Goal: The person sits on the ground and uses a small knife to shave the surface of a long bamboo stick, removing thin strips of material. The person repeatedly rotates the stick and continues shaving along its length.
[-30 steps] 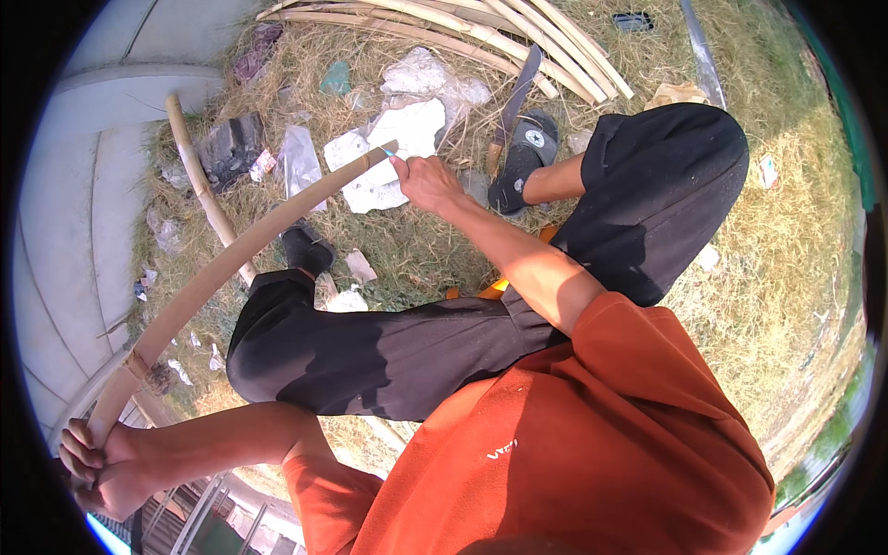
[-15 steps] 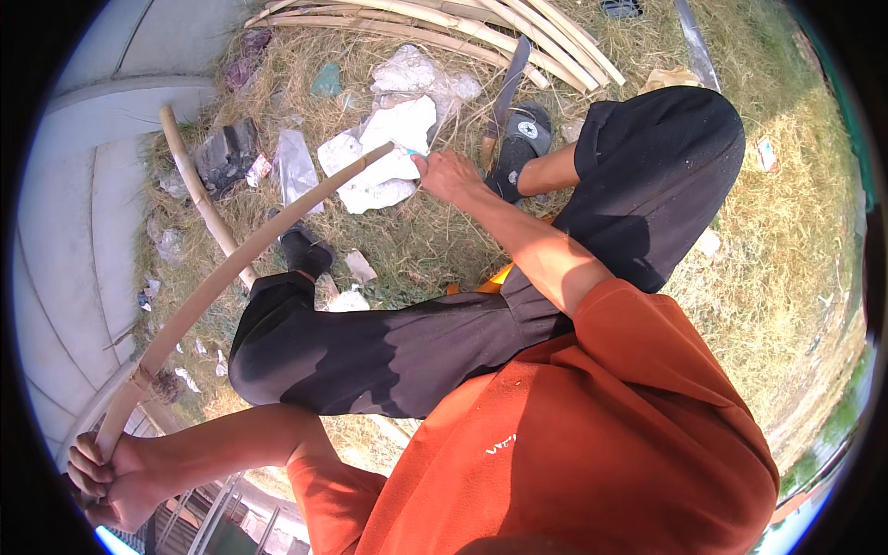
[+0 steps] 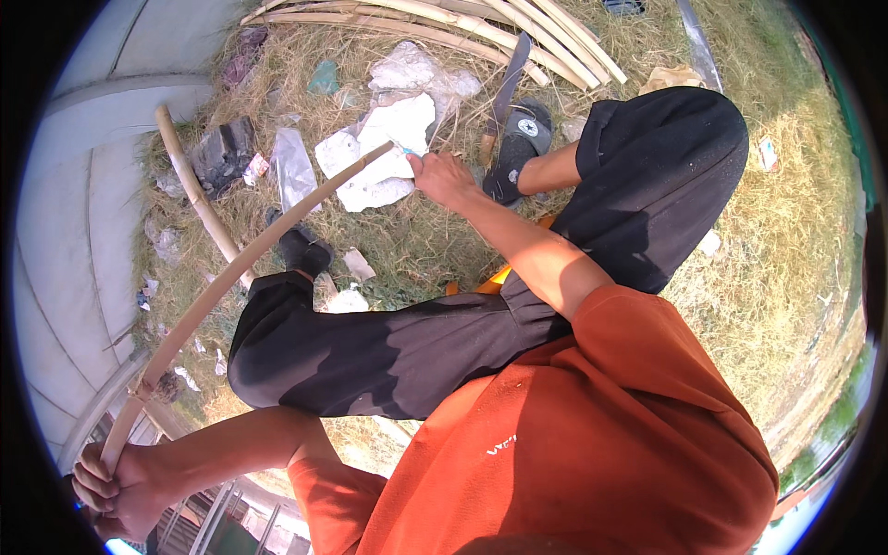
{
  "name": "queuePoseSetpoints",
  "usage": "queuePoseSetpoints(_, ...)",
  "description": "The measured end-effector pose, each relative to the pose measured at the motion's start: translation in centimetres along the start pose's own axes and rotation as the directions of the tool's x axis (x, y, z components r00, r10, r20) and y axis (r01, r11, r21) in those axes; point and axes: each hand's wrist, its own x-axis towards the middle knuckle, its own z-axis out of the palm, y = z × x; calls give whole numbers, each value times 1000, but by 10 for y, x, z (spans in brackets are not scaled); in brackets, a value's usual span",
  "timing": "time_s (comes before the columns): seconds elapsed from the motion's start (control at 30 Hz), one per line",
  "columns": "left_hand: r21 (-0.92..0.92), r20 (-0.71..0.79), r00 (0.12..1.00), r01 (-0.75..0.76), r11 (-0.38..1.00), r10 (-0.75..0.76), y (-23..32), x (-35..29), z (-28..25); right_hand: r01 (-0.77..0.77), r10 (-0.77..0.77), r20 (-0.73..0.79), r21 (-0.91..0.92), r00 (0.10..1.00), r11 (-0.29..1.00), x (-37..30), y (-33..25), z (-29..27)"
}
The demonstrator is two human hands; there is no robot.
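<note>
A long, curved bamboo strip (image 3: 228,276) slants from the lower left up to the middle of the view. My left hand (image 3: 125,490) is closed round its lower end, at the far left. Above the white stone slab (image 3: 400,118), the strip's other end comes close to my right hand (image 3: 446,178). That hand is closed, and a small blue thing (image 3: 405,150) pokes out past its fingers beside the strip's tip; its kind is too small to make out. A machete (image 3: 507,91) with a dark blade lies just beyond, by my sandalled foot.
Several pale bamboo strips (image 3: 444,20) lie across the top on dry grass. A thicker bamboo length (image 3: 190,176) rests at the left near a grey wall (image 3: 60,240). Plastic scraps (image 3: 293,169), a dark lump (image 3: 225,155) and another long blade (image 3: 697,46) lie around.
My left hand has shifted slightly down and to the right with the bamboo strip, which now looks a bit narrower, as if turned. My right hand has barely moved.
</note>
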Motion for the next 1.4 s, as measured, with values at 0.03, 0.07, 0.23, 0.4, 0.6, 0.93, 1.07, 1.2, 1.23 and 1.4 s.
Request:
queuePoseSetpoints(0.03,15,15,1000,-20,1000,20,0,0,0,55,-57,-49,-24,997,998,1,1,0)
queuePoseSetpoints(0.07,30,30,999,-40,999,40,1,1,-1,92,-92,-37,4,995,996,6,-2,2)
queuePoseSetpoints(0.23,-160,301,950,138,977,-85,6,-5,-11,142,-143,2,42,990,989,-12,-24,-2)
queuePoseSetpoints(0.4,-100,243,963,141,985,-113,13,-13,-4,88,-86,-57,36,995,996,-5,-2,-3)
queuePoseSetpoints(0.6,-186,314,949,63,981,-1,3,-10,-13,245,-240,-59,109,969,963,-18,-19,4)
queuePoseSetpoints(0.93,-171,311,949,107,979,-50,4,-15,-12,126,-120,-56,131,991,983,-13,-10,16)
queuePoseSetpoints(1.07,-131,288,956,102,986,-61,3,-11,-13,81,-83,7,171,996,982,-19,-22,16)
queuePoseSetpoints(1.2,-114,299,952,104,988,-65,3,-10,-15,78,-78,-8,143,997,987,-18,-26,15)
queuePoseSetpoints(1.23,-110,308,949,110,988,-72,3,-9,-16,73,-72,-14,143,997,987,-20,-26,14)
queuePoseSetpoints(1.4,-45,257,966,38,998,-26,0,-11,-8,47,-38,-113,77,993,996,-16,-7,18)
